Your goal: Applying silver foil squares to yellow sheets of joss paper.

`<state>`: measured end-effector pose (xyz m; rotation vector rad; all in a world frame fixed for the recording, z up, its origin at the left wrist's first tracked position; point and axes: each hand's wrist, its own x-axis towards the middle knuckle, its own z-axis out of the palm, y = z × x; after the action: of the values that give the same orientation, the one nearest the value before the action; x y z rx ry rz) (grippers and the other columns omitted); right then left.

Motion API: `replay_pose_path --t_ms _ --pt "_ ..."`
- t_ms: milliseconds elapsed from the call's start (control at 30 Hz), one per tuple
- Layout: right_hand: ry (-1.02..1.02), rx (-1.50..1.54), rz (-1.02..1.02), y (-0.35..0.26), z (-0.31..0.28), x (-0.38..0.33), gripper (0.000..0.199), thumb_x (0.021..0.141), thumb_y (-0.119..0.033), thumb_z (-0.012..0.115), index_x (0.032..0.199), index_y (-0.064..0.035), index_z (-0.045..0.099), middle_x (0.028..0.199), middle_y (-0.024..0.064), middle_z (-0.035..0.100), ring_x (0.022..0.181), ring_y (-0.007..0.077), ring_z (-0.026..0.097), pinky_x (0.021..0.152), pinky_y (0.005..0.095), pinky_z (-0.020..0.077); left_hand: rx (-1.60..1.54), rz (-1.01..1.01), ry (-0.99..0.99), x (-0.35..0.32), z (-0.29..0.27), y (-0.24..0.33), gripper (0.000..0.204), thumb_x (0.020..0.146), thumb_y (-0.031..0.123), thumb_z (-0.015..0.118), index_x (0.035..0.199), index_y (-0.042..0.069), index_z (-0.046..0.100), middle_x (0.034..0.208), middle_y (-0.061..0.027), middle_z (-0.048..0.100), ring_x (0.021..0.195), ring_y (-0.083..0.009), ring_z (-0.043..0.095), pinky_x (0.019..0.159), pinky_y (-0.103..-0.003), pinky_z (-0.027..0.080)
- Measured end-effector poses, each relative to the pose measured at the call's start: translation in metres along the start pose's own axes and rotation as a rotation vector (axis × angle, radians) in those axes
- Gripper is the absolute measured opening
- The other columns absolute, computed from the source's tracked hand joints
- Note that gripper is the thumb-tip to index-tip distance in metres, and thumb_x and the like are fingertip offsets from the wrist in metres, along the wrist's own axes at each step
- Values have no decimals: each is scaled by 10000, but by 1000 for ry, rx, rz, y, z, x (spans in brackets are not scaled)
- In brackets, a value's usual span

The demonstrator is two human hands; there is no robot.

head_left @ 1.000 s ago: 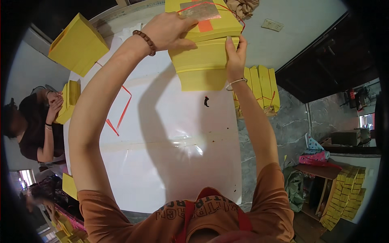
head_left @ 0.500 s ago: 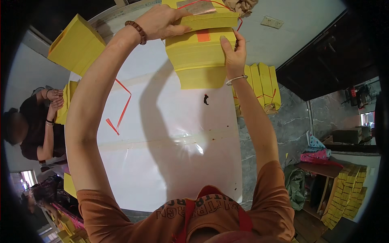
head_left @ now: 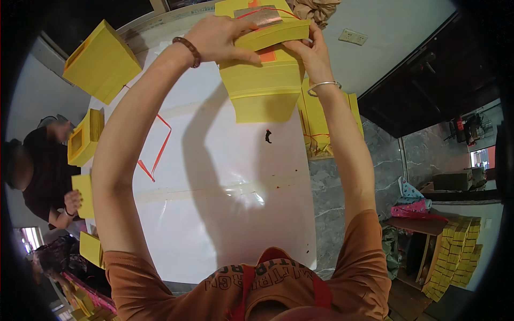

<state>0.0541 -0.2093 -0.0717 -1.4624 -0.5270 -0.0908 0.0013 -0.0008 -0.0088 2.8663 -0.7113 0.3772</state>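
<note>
On the far side of the table, both hands grip a thin bundle of yellow paper [head_left: 276, 33], tilted with its right end higher. My left hand [head_left: 219, 40] has its fingers over the bundle's left end, thumb below. At the right end, my right hand [head_left: 316, 56] pinches it with the thumb along the lower edge. Directly underneath stands a tall stack of yellow paper [head_left: 262, 80] with an orange patch [head_left: 267, 55] on top. Behind the bundle lie a shiny brownish sheet [head_left: 259, 17] and a thin red strap.
The white-covered table [head_left: 225, 224] carries a loose red strap [head_left: 162, 155] and a small black scrap [head_left: 268, 136]. A yellow block [head_left: 104, 61] stands far left. Strapped yellow bundles [head_left: 326, 120] sit past the right edge. A co-worker [head_left: 51, 166] handles yellow paper at left.
My right hand has moved from the tall stack's side up to the thin bundle, whose right end has tipped up. The co-worker's hands have moved apart.
</note>
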Motion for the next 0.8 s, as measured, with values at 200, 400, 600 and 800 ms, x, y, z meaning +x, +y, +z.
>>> replay_pose_path --t_ms 200,400,600,800 --pt "16 151 20 12 -5 -9 688 657 -188 757 1210 13 401 1149 118 488 1051 186 477 868 285 425 149 37 49 4 11 0 633 724 412 614 1271 146 435 742 -151 624 702 -326 604 634 -427 476" --pt "243 -113 -7 39 -8 -25 636 694 -242 760 1178 -7 421 1196 116 411 1081 203 433 866 292 415 149 166 137 2 13 15 499 814 168 570 1284 244 420 1276 -117 456 827 -329 602 696 -390 522" --pt "87 -217 -148 50 -16 -22 401 753 -231 712 1078 -67 543 1179 116 421 1088 229 427 896 328 384 466 305 -22 1 16 11 498 773 169 609 1232 315 482 1356 -83 340 967 -302 560 743 -370 523" --pt "-80 -245 -146 46 -27 -33 471 739 -247 728 1104 -39 515 1204 95 398 1165 204 391 989 329 337 396 271 -32 -5 18 24 579 655 280 717 1197 311 517 1348 -58 346 976 -291 527 781 -383 505"
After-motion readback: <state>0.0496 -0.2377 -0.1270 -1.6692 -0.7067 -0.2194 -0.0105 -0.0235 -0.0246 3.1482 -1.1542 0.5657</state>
